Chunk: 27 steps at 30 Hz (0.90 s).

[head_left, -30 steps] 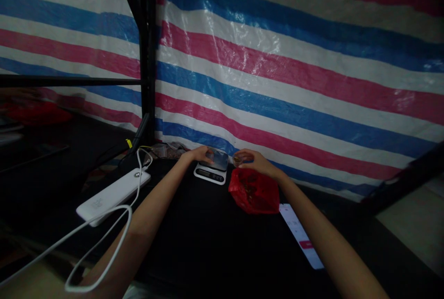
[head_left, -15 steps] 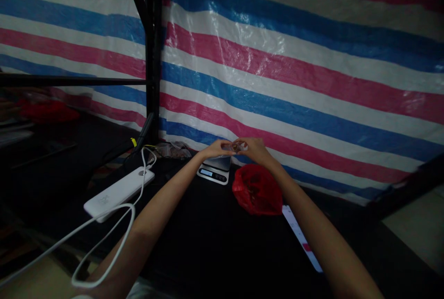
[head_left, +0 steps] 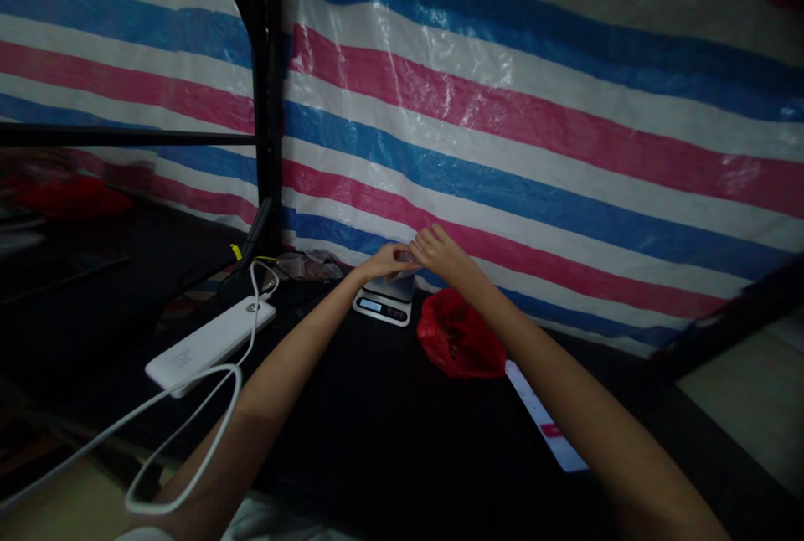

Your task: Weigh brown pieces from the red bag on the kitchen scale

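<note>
Above the small digital scale, both of my hands meet at a small clear plastic bag. My left hand pinches it from the left. The fingers of my right hand are closed at its upper right edge, partly hiding it. Whatever the bag contains is too small and dark to make out now. Below my right wrist sits a red mesh-like bag, its mouth open and dark bits inside. A phone with a lit screen lies partly under my right forearm.
A white power bank with a looping white cable lies left of my left forearm. Behind it are several clear packets. A black metal post and striped plastic sheeting close off the back.
My right hand has turned, its fingers lifting and closing over the bag's edge. The bag has tilted toward my left hand. The whole view has shifted slightly.
</note>
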Tool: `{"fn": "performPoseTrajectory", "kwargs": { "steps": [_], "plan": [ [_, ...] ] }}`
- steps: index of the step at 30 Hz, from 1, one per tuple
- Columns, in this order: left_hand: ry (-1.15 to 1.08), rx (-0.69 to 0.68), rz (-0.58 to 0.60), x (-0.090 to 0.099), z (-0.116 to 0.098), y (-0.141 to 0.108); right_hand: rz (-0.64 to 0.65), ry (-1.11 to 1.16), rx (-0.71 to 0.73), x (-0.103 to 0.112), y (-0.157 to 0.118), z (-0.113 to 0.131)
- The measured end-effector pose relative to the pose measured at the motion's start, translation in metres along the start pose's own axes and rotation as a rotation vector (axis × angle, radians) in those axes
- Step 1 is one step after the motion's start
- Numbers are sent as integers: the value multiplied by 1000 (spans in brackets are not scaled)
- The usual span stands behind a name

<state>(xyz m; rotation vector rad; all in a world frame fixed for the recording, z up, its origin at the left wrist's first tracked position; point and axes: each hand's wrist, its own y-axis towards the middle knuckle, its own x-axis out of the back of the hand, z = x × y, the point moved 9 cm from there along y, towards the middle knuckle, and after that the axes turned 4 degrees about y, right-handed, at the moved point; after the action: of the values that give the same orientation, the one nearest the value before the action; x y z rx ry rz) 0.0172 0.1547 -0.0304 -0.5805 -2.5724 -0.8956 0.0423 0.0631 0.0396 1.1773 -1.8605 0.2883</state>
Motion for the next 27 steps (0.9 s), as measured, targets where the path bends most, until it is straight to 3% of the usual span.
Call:
{"fn": "performPoseTrajectory", "kwargs": {
  "steps": [3, 6, 10, 12, 14, 17, 19, 23, 25, 27],
  "plan": [
    [141, 3, -55, 8, 8, -2, -2, 39, -98, 8, -19, -16],
    [326, 50, -98, 13, 25, -7, 27, 203, -219, 10, -58, -32],
    [525, 158, -20, 2, 53, -15, 222, 568, -258, -14, -121, -22],
    [568, 200, -31, -4, 56, -16, 319, 642, -278, -32, -149, -11],
    [581, 197, -115, -6, 43, -17, 358, 592, -298, -50, -169, -5],
    [581, 101, -200, -16, -5, -20, 312, 416, -297, -71, -179, -3],
    [569, -21, -118, -38, -46, -29, 267, 312, -272, -82, -175, -2],
    [663, -378, 205, -106, -117, -74, 198, 240, -195, -97, -156, 7],
    [769, -526, 364, -139, -126, -104, 183, 227, -158, -102, -146, 13],
    [867, -556, 451, -160, -117, -124, 182, 173, -121, -107, -138, 17]
  ]
}}
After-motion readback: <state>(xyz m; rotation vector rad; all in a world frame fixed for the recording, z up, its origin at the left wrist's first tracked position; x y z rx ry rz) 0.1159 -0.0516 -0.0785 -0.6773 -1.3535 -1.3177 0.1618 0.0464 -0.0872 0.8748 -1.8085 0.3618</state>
